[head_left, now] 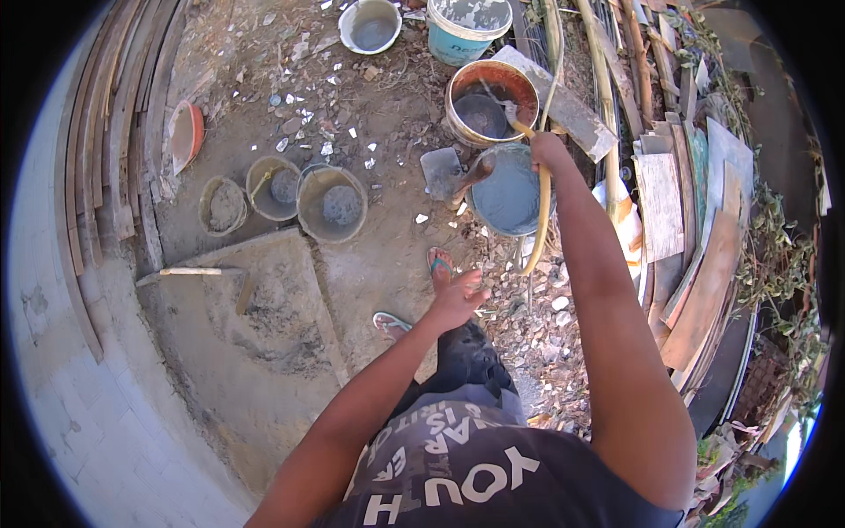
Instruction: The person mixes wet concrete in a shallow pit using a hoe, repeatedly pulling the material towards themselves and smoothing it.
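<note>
My right hand (551, 151) is closed around a yellow hose (543, 220) near its end. The hose end points into a bucket with a reddish-brown inside wall (514, 81), and a whitish stream shows at its mouth. Just below my right hand stands a bucket of grey liquid (506, 195). A flat trowel with a dark blade (440, 171) and a brown handle lies against that bucket's left side. Out in front of my body, my left hand (458, 301) is held over the ground with its fingers apart and nothing in it.
Three buckets (331, 202) stand left of centre beside a mortar-smeared board (282, 308). A pale blue bucket (458, 42) and a white basin (370, 26) are at the far side. Planks (700, 290) pile up on the right; rubble (550, 352) lies near my feet.
</note>
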### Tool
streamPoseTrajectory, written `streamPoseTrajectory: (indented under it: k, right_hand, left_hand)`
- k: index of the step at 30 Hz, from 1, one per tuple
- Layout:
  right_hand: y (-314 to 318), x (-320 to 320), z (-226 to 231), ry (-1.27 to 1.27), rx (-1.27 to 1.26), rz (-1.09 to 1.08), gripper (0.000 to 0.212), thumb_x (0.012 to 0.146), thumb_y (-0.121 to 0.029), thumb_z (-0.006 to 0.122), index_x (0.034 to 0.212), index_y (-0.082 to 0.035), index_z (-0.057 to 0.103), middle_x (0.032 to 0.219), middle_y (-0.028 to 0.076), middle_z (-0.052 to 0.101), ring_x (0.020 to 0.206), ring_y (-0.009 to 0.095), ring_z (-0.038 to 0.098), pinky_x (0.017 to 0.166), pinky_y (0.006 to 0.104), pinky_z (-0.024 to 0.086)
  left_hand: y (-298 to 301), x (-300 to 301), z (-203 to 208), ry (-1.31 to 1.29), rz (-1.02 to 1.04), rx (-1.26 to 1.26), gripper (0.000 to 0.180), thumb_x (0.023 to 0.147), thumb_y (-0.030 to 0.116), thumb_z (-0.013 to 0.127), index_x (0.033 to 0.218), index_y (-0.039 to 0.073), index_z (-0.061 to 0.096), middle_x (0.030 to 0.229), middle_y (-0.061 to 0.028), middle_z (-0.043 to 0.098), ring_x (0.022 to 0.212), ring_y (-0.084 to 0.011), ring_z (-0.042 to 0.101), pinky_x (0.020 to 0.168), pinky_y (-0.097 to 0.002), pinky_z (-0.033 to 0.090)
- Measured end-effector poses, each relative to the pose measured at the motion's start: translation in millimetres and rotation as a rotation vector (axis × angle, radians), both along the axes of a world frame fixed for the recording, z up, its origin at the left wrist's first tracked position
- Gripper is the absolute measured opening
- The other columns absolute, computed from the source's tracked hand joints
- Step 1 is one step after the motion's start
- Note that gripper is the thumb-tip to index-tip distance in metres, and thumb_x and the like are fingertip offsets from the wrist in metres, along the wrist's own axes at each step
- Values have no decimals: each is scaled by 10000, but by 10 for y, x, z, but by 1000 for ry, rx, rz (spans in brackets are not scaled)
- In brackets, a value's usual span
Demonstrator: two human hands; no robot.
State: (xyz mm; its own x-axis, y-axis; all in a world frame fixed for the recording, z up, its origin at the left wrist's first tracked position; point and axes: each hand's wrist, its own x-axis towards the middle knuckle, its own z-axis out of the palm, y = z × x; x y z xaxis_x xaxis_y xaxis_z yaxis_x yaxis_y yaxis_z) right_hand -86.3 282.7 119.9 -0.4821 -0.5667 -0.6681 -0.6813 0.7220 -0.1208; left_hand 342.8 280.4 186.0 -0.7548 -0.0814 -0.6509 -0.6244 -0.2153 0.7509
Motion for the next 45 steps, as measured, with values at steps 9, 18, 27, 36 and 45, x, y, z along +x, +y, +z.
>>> streamPoseTrajectory:
  k: [9, 18, 27, 36, 45]
  right_hand:
    - [-70, 525, 171, -605, -741, -1154, 766, 1004, -635, 380, 1427, -7, 494, 1290, 224, 616, 1135, 275, 632, 973, 396, 488]
    - [1086, 722, 87, 30, -653, -669, 456, 1061, -343, 449, 1409, -50, 481, 1101, 205, 663, 902, 285, 686, 775, 369, 530]
    - [496, 518, -1357, 131, -482, -296, 748, 907, -268, 671, 1553, -170, 306, 1350, 274, 538, 1181, 458, 572, 1000, 505, 466]
    - [875, 1798, -971, 139, 114, -298, 914, 875, -367, 707, 1559, -22, 210, 1538, 252, 372, 1390, 384, 416, 1152, 436, 334]
    - [-1154, 4635, -159, -593, 124, -157, 665, 934, -508, 639, 1379, -20, 563, 1133, 120, 692, 985, 185, 630, 895, 293, 482]
  left_hand:
    - [175, -2384, -1034, 34, 363, -48, 412, 1030, 447, 500, 1112, 43, 503, 821, -41, 555, 685, -188, 560, 626, -415, 494]
    - [-1058, -3987, -510, -110, 980, 518, 416, 1024, 424, 504, 1104, 16, 520, 847, -108, 629, 668, -250, 606, 664, -434, 525]
    - [-1079, -748, 561, 359, -384, 11, 455, 992, 401, 571, 1356, 129, 597, 1261, -150, 663, 1151, -312, 636, 992, -410, 476]
    - [-315, 4421, 688, -933, 396, 187, 1039, 818, 615, 709, 1539, 37, 235, 1459, -309, 434, 1339, -429, 468, 1081, -505, 394]
    - [-699, 5406, 672, -657, 769, 236, 718, 854, 590, 672, 1297, 28, 620, 1235, -215, 668, 1151, -325, 642, 982, -381, 475]
